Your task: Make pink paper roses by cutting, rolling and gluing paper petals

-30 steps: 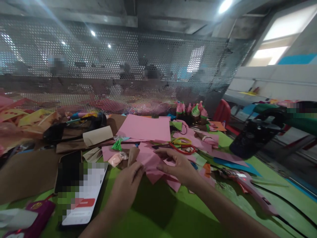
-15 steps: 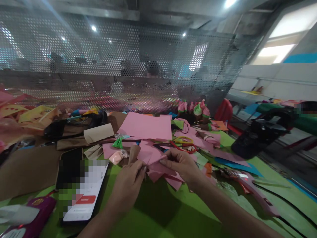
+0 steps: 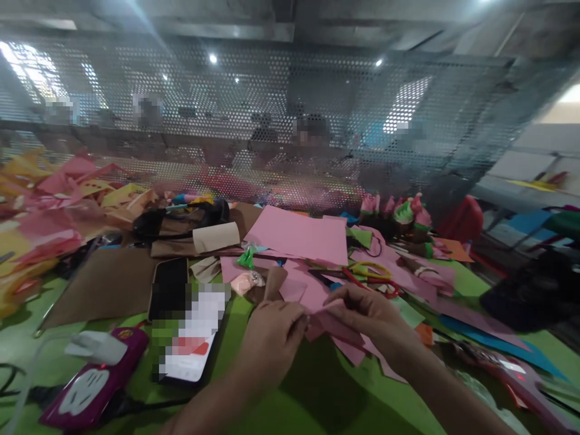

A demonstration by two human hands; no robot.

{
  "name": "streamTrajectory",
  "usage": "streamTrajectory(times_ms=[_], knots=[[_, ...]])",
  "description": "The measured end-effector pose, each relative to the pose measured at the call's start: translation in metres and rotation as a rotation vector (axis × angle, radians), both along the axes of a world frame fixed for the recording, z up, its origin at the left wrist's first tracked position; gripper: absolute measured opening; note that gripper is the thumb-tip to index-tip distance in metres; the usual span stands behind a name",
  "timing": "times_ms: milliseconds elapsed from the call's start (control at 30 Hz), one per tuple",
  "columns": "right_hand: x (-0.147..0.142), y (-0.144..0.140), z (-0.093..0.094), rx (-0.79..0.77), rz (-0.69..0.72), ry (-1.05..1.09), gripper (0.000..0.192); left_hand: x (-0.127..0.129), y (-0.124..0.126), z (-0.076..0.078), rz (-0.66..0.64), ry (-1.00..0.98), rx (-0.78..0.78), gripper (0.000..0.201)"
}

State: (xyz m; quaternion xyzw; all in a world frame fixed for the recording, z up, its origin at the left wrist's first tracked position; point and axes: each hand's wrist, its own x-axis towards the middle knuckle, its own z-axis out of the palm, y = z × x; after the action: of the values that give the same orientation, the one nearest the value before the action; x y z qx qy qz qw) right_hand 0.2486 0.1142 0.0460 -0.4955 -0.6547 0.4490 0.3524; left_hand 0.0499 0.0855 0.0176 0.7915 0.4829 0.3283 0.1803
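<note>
Right hand (image 3: 371,315) pinches a pink paper piece (image 3: 325,313) between thumb and fingers, over the table's near part; left hand (image 3: 276,332) has fingertips closed on its other end, probably for tension. Scissors (image 3: 350,276) lie just beyond, likely for easy reach.

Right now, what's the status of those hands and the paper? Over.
Right hand pinching pink paper. Left hand at its edge, grip partly hidden. Red-handled scissors lying just beyond right hand.
</note>
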Motion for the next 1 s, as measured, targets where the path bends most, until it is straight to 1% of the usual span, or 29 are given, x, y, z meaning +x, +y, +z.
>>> streamTrajectory(times_ms=[133, 267, 333, 467, 533, 600, 700, 800, 867, 933, 1000], knots=[[0.001, 0.000, 0.002, 0.087, 0.020, -0.087, 0.027, 0.004, -0.003, 0.000, -0.031, 0.027, -0.022, 0.026], [-0.003, -0.003, 0.004, 0.163, -0.002, -0.119, 0.025, 0.004, -0.004, 0.000, -0.057, 0.020, -0.033, 0.027], [-0.006, -0.006, 0.005, 0.128, -0.003, -0.095, 0.025, 0.003, -0.004, 0.001, -0.063, 0.020, -0.014, 0.028], [-0.012, -0.011, 0.008, -0.055, 0.040, -0.047, 0.026, 0.002, -0.004, 0.000, -0.089, 0.058, 0.028, 0.025], [-0.014, -0.014, 0.007, -0.115, 0.054, -0.036, 0.026, 0.002, -0.005, -0.001, -0.105, 0.078, 0.033, 0.024], [-0.015, -0.016, 0.005, -0.113, 0.043, 0.004, 0.026, 0.002, -0.005, -0.003, -0.105, 0.082, 0.029, 0.024], [-0.016, -0.017, 0.002, -0.053, 0.046, 0.066, 0.022, 0.001, -0.005, -0.003, -0.101, 0.090, 0.037, 0.023], [-0.017, -0.018, 0.000, -0.020, 0.099, 0.038, 0.019, 0.000, -0.005, -0.002, -0.100, 0.131, 0.050, 0.022], [-0.018, -0.019, 0.000, 0.007, 0.107, 0.013, 0.019, 0.000, -0.005, -0.002, -0.102, 0.145, 0.034, 0.022], [-0.018, -0.019, 0.000, -0.013, 0.091, 0.026, 0.022, 0.000, -0.005, -0.002, -0.105, 0.132, 0.012, 0.023], [-0.016, -0.017, 0.000, -0.077, 0.078, 0.056, 0.026, 0.000, -0.003, -0.002, -0.104, 0.095, -0.004, 0.024]])
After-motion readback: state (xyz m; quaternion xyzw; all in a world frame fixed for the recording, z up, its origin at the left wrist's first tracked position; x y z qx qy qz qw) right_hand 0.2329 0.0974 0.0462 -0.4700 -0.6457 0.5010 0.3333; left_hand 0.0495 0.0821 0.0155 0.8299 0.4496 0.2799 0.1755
